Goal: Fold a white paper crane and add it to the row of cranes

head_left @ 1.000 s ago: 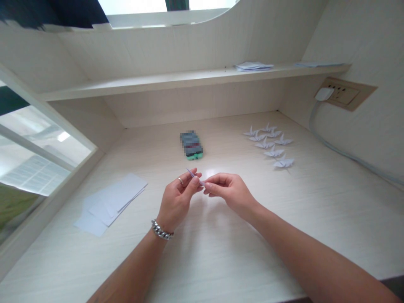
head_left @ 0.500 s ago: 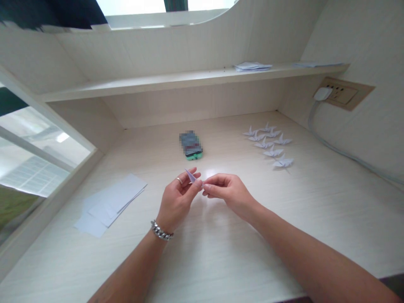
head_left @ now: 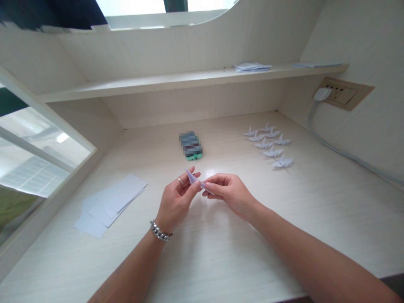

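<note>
My left hand (head_left: 176,198), with a ring and a chain bracelet, pinches one end of a small folded pale-lilac paper piece (head_left: 193,178). My right hand (head_left: 227,191) pinches the other end, so both hands hold the paper a little above the middle of the pale wooden desk (head_left: 221,252). One pointed tip of the paper sticks up above my left fingers. Most of the piece is hidden between the fingertips.
Several finished paper cranes (head_left: 271,145) lie at the back right. A stack of lilac paper sheets (head_left: 109,204) lies at the left. A phone (head_left: 191,146) rests behind my hands. More papers (head_left: 252,66) sit on the shelf. A plug and cable (head_left: 322,94) hang at the right wall.
The paper's pointed tip has turned and shows more above my left fingers. Both hands have stayed in almost the same place, with small finger shifts.
</note>
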`<state>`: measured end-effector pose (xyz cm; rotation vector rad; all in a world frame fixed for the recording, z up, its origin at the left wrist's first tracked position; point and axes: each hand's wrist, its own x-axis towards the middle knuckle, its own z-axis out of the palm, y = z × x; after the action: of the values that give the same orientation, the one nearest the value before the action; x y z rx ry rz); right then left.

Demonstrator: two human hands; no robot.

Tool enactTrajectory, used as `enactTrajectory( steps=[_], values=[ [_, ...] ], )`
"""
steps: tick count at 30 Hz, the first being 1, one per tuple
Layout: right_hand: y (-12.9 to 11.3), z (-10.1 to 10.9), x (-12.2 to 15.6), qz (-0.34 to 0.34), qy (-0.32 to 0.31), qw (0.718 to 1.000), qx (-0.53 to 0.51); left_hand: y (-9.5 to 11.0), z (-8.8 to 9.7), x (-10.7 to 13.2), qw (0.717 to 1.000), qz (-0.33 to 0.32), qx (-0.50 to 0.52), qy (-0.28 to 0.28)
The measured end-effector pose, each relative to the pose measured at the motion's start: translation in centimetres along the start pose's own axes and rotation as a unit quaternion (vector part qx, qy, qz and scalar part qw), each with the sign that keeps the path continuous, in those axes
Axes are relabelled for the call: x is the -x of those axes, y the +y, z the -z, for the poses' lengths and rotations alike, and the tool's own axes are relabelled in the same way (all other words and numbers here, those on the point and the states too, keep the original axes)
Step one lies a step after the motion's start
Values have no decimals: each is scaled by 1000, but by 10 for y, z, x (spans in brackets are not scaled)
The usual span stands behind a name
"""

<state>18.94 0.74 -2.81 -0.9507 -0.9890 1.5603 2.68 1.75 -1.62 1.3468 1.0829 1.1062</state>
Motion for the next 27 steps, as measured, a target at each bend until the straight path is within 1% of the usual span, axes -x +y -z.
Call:
enactTrajectory(
  steps=[2,4,5,7,9,11,13,15,17,19,21,23,25,27],
  values=[
    [1,-1,1,24,9,999,31,0,0,0,1000,0,-2,0],
    [2,-2,2,71,20,993,91,-1,0,0,1000,-5,-11,-2],
    [4,-2,3,100,27,986,132,-1,0,1,1000,-11,-17,-4],
    [7,-3,5,159,47,959,230,-2,-1,1,999,-28,-38,-8],
    [8,-2,6,214,64,920,323,-4,-3,2,997,-45,-67,-10],
    [9,-2,6,253,67,885,386,-7,-4,3,994,-62,-93,-16],
    [9,-1,7,273,60,864,419,-10,-6,5,990,-77,-116,-29],
    [8,-1,7,280,63,851,440,-12,-7,6,984,-97,-141,-42],
    [7,0,7,280,83,842,453,-13,-8,7,977,-120,-168,-47],
    [6,-1,7,273,112,841,454,-13,-9,7,968,-145,-198,-46],
    [5,-1,6,255,135,853,434,-12,-9,7,958,-167,-227,-43],
    [5,-2,5,230,131,880,393,-12,-9,7,953,-177,-241,-37],
    [5,-3,4,209,113,906,350,-12,-8,8,958,-167,-231,-35],
    [4,-3,3,198,104,916,332,-11,-8,10,967,-145,-204,-43]
  ],
)
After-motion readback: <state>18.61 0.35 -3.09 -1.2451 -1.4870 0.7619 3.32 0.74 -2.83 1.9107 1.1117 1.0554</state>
